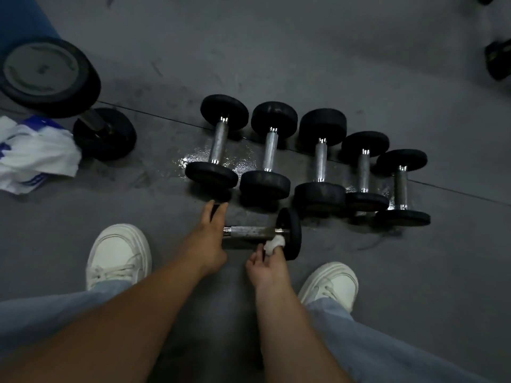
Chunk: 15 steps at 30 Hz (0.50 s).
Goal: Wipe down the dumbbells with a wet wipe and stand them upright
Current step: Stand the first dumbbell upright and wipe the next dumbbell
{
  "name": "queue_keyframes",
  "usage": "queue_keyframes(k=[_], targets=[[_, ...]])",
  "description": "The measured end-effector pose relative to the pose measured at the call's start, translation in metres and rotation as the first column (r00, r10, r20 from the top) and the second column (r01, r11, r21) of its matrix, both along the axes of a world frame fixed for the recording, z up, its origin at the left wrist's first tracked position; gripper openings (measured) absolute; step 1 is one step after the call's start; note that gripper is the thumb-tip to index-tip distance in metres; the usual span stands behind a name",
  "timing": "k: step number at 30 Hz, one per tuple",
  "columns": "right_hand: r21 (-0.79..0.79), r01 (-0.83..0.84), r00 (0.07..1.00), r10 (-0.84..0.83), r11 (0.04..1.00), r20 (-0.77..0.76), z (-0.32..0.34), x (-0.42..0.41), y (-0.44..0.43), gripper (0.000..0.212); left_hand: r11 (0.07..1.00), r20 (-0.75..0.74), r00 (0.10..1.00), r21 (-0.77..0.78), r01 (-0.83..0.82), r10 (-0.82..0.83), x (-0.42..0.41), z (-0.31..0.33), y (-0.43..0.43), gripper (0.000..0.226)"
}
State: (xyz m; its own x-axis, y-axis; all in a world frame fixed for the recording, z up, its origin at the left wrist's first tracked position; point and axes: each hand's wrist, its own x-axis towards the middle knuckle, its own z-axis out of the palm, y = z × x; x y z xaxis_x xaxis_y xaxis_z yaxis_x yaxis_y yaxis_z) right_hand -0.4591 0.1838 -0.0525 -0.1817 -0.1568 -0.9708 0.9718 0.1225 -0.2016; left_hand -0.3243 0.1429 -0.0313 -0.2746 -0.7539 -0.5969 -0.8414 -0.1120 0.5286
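Note:
A small black dumbbell (255, 232) with a metal handle lies on its side across the floor in front of me. My left hand (208, 239) grips its left end plate, which the hand mostly hides. My right hand (265, 265) pinches a bunched white wet wipe (273, 243) against the handle's right end, next to the right plate (290, 233). Behind it, several more black dumbbells (269, 150) lie side by side in a row, handles pointing away from me.
A large dumbbell (52, 76) lies at the far left beside a white and blue wipes pack (33, 154). A wet patch (199, 158) shines on the grey floor by the row. My white shoes (119, 255) flank the hands. Dark objects (497, 60) sit at the far right.

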Motion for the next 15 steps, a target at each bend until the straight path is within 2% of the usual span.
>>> queue_keyframes(k=[4,8,10,12,15], targets=[[-0.136,0.051,0.995,-0.038,0.989,0.091,-0.013,0.0,0.01,0.005,1.0,0.015,1.0,0.007,0.008,-0.008,0.0,0.001,-0.001,0.104],[-0.22,0.031,0.992,-0.002,0.975,0.13,-0.011,-0.004,0.005,0.012,1.0,-0.003,1.0,-0.006,0.017,-0.017,0.002,-0.006,0.001,0.105],[-0.213,0.006,0.99,0.024,0.977,0.141,-0.008,-0.008,-0.008,0.019,1.0,-0.011,1.0,0.001,0.017,-0.017,0.002,-0.007,0.001,0.106],[-0.189,0.06,0.991,-0.036,0.98,0.125,-0.004,-0.008,-0.022,0.03,1.0,-0.017,1.0,-0.001,0.021,-0.021,0.002,-0.006,-0.001,0.106],[-0.024,0.145,0.989,-0.145,0.989,0.031,-0.005,-0.001,-0.027,0.047,1.0,-0.028,0.999,-0.007,0.024,-0.024,0.002,-0.003,0.002,0.109]])
